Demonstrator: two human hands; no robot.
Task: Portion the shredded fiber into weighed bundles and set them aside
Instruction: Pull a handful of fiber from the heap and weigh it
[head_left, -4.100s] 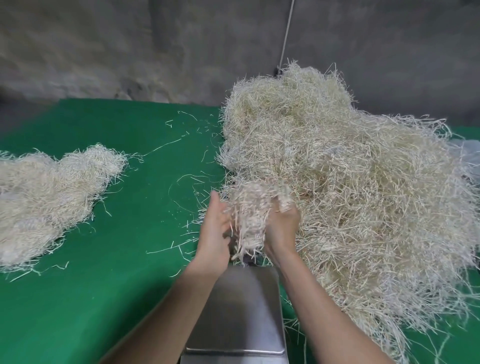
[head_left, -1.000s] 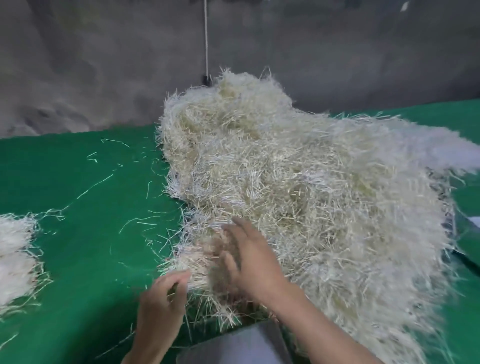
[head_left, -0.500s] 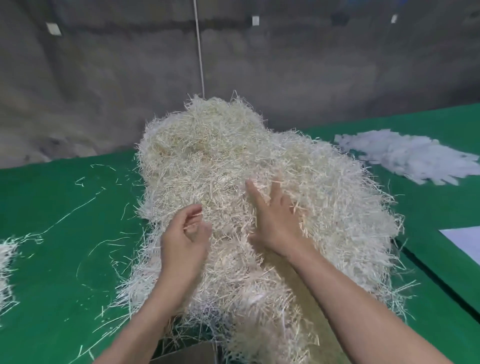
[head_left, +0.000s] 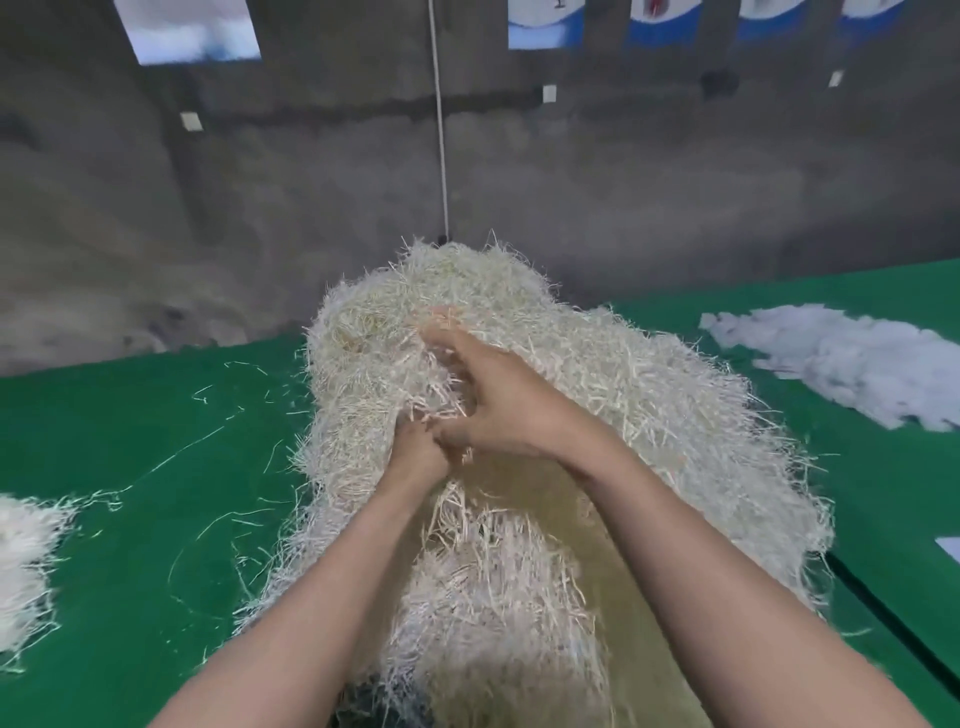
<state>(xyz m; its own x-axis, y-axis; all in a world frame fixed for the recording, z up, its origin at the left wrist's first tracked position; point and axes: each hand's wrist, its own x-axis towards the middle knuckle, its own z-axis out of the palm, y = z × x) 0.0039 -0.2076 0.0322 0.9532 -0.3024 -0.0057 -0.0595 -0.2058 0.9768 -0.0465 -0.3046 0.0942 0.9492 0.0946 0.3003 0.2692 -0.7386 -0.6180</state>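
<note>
A big heap of pale shredded fiber (head_left: 649, 395) lies on the green table (head_left: 156, 426), filling the middle of the view. My left hand (head_left: 415, 453) is sunk into the heap's left side, its fingers curled round a tuft of fiber. Just above and to the right, my right hand (head_left: 498, 402) reaches over it with fingers spread and pushed into the strands, thumb pointing down toward the left hand. Both forearms cross the near part of the heap. A set-aside fiber bundle (head_left: 21, 561) lies at the far left edge.
A flatter whitish pile (head_left: 852, 369) lies at the back right. Loose strands are scattered on the green surface to the left. A dark seam (head_left: 893, 639) runs along the table at the right, with a white sheet's corner (head_left: 950, 551) beside it. A grey wall stands behind.
Both hands have moved up and farther into the heap. The left hand has closed on a tuft, and the right hand has reached deeper. The view has tilted upward.
</note>
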